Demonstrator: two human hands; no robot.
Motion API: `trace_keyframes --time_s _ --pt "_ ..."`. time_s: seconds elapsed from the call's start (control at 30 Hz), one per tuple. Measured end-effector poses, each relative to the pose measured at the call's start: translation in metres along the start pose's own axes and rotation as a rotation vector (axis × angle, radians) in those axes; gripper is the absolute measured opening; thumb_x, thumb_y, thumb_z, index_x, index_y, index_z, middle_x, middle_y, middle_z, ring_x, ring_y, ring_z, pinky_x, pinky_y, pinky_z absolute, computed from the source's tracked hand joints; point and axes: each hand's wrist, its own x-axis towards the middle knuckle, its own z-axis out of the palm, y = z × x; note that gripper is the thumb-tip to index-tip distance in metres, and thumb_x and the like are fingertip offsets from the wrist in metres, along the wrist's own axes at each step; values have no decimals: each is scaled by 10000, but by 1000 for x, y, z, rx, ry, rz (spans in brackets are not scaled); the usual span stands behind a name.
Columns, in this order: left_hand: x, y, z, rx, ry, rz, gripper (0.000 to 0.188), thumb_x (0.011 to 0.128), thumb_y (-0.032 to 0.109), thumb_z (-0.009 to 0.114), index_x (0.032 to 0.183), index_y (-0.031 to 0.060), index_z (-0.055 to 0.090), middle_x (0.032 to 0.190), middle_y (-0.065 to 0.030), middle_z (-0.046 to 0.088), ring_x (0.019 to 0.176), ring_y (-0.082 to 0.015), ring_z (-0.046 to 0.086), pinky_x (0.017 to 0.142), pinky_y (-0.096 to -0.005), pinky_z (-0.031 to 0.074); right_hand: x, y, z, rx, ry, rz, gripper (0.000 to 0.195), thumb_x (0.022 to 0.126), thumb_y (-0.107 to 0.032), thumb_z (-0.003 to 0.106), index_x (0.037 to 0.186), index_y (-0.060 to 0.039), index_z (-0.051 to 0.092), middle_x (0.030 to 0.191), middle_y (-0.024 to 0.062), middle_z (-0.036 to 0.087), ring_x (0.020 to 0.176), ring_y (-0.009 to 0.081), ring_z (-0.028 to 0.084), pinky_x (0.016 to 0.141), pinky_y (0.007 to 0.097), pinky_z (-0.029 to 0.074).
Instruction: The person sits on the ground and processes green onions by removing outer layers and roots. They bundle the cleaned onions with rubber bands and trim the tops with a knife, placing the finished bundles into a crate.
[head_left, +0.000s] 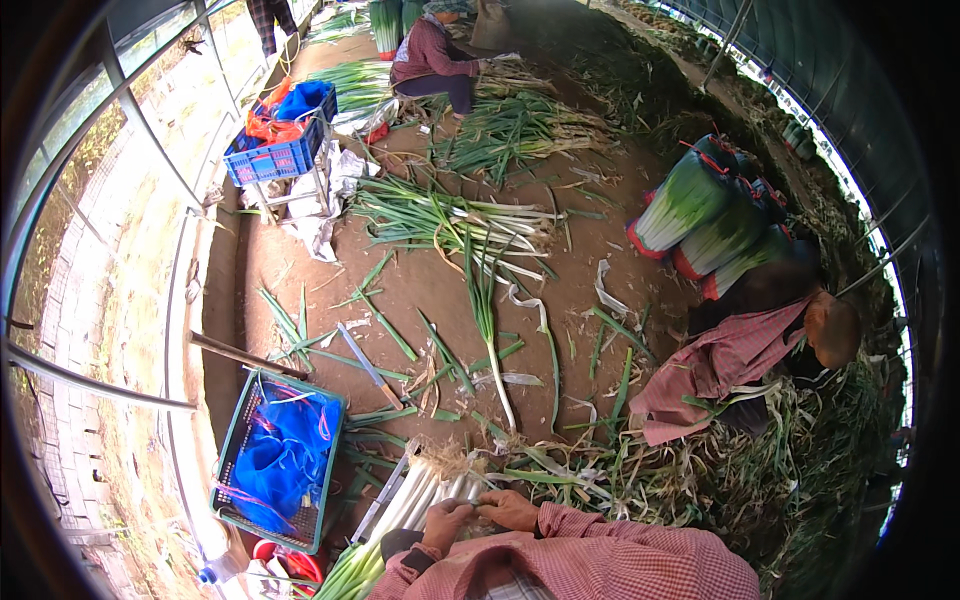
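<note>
At the bottom centre my left hand (445, 523) and my right hand (510, 510) meet over a bundle of trimmed green onions (418, 491), roots up and leaves toward the lower left. The fingertips of both hands pinch something small between them, too small to make out. The bundle lies against a metal frame (381, 499). A single green onion (491, 345) lies on the soil beyond, its leaves over a loose pile of green onions (457, 217). A long knife (369, 365) rests on the ground among cut leaves.
A crate of blue net bags (335, 450) stands at left, a blue crate (274, 161) farther off. A person (435, 56) crouches at the top; another person's checked sleeve (712, 360) shows at right. Bagged green onions (694, 195) stand behind. Leaf waste (675, 480) lies lower right.
</note>
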Motion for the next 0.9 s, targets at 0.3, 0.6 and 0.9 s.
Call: trace_keyframes --time_s 0.3,0.6,0.9 --pt "10 -18 8 -235 163 57 168 893 123 594 999 -7 573 867 -99 660 739 -194 671 616 -312 559 14 -8 17 -135 391 44 355 849 -342 641 982 -15 679 763 105 678 692 140 636 643 302 500" --pt "51 -75 -5 51 515 252 197 793 156 692 820 -23 613 706 -89 629 637 -149 580 579 -324 481 9 -5 36 -428 314 -110 321 852 -328 577 984 -54 682 914 194 670 863 380 644 763 442 512" --pt "25 -49 6 -617 39 -163 428 983 400 486 1183 27 549 968 -83 645 795 -177 618 745 -325 496 7 -13 33 128 362 20 237 966 -205 525 998 18 600 769 58 666 646 119 607 565 294 492"
